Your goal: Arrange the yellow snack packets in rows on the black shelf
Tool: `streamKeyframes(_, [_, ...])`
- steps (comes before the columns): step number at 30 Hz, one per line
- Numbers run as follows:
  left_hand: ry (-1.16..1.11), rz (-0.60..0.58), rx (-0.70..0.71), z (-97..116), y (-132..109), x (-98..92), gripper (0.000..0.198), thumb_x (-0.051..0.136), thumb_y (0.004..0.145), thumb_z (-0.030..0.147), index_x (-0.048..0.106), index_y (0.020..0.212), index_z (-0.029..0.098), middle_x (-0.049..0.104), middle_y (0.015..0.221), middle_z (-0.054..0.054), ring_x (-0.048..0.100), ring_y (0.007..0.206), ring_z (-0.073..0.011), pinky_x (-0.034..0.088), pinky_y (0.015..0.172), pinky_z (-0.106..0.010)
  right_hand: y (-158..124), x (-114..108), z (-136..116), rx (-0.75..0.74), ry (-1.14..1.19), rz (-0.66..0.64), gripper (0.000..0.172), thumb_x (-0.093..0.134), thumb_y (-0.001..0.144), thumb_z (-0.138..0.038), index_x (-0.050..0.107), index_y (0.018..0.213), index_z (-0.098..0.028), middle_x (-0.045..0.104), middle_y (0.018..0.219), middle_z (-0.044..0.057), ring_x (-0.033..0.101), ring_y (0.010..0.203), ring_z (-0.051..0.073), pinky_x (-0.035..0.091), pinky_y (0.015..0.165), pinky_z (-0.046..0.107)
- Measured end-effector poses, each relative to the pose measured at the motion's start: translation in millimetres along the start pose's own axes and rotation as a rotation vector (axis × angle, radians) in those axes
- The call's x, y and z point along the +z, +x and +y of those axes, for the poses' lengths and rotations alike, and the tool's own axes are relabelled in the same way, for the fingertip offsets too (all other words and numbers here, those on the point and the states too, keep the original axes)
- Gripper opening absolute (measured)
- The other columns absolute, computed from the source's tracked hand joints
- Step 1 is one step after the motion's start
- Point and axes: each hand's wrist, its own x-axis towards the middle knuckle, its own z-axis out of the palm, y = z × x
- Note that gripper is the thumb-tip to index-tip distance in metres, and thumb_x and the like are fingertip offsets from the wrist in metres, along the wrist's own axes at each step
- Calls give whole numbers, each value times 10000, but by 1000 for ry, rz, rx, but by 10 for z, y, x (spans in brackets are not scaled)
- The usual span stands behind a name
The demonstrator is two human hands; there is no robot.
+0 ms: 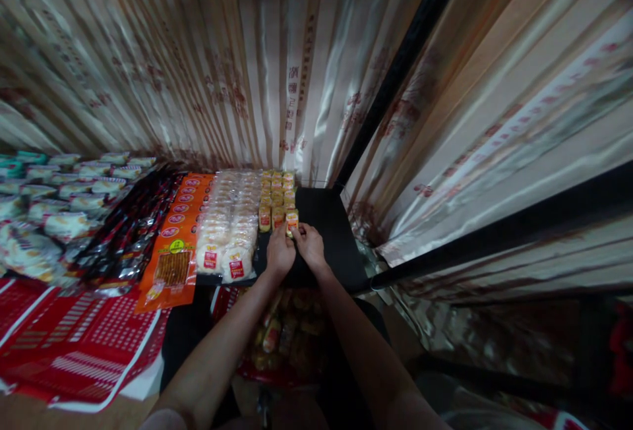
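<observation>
A small yellow snack packet [291, 219] with a red and white label stands at the front of the right-hand column of like packets [277, 186] on a black shelf. My left hand [281, 249] is closed at its lower left side, fingertips pressed to it. From the right, my right hand [310, 243] closes on the same packet, thumb and fingers at its edge. Left of the packets lie two columns of clear-wrapped white rice crackers [236, 262] with red labels.
Orange snack bags [168, 268], dark shiny packets [121, 232] and white bags [69, 222] line the shelf leftward. Below are a red basket [89, 337] and another container of yellow packets [287, 331]. Pleated curtains [222, 54] and black poles [395, 74] enclose the black shelf [329, 232].
</observation>
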Motion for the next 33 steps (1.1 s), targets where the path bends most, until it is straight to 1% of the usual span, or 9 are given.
streamKeyframes(3, [23,2,20,-35,-5,12,483,398,756,40,529,1214,121,529,1278,-117,441,1241,-226,322,1083,-369,-14,39,-1,-1,88,1,363,497,836,-348,538,1142,-157,648,888,60,605,657,141,475,670,264])
streamKeyframes(6, [48,9,33,-64,-39,23,482,402,753,45,534,1213,108,521,1281,-131,439,1239,-235,334,1076,-375,-46,73,0,-46,172,12,314,499,819,-304,529,1097,-162,620,927,61,591,616,123,494,663,271])
streamKeyframes(9, [96,61,20,-85,-104,26,470,405,757,57,540,1205,88,497,1287,-156,440,1228,-241,366,1048,-373,-74,98,-9,-85,220,43,247,494,811,-281,537,1019,-155,590,948,72,582,603,113,505,665,275])
streamKeyframes(12, [157,94,0,-102,-175,19,471,407,760,64,532,1214,53,468,1297,-182,423,1238,-257,357,1052,-370,-77,113,-22,-80,187,74,214,492,807,-263,540,979,-146,567,968,84,572,583,106,504,663,281])
streamKeyframes(16, [201,73,-17,-127,-228,27,486,408,766,71,504,1240,17,439,1315,-215,426,1237,-282,357,1049,-383,-59,136,-19,-58,145,77,197,492,804,-259,529,966,-152,574,927,68,567,593,112,492,657,277])
streamKeyframes(21, [136,81,30,-196,-220,107,497,377,767,61,490,1250,30,405,1363,-203,391,1280,-255,351,1061,-355,-52,154,-4,-55,105,74,179,482,809,-276,517,946,-165,587,880,49,563,635,126,473,670,272])
streamKeyframes(24, [109,112,48,-261,-212,151,490,374,767,60,501,1240,49,416,1363,-194,389,1284,-254,348,1064,-382,-54,149,-11,-61,95,66,189,472,813,-280,511,959,-168,588,873,42,560,650,129,464,676,269])
streamKeyframes(30, [137,164,123,-376,-202,179,460,386,768,69,534,1204,64,482,1311,-191,446,1224,-270,375,1033,-449,-57,153,-73,-35,64,67,263,466,820,-282,488,1059,-178,581,931,41,545,627,117,446,652,259])
streamKeyframes(33, [157,180,167,-430,-194,208,459,379,766,65,536,1197,60,502,1292,-195,458,1207,-272,386,1016,-469,-48,154,-104,-24,14,34,252,474,824,-279,494,1059,-190,593,909,30,559,678,131,437,655,254])
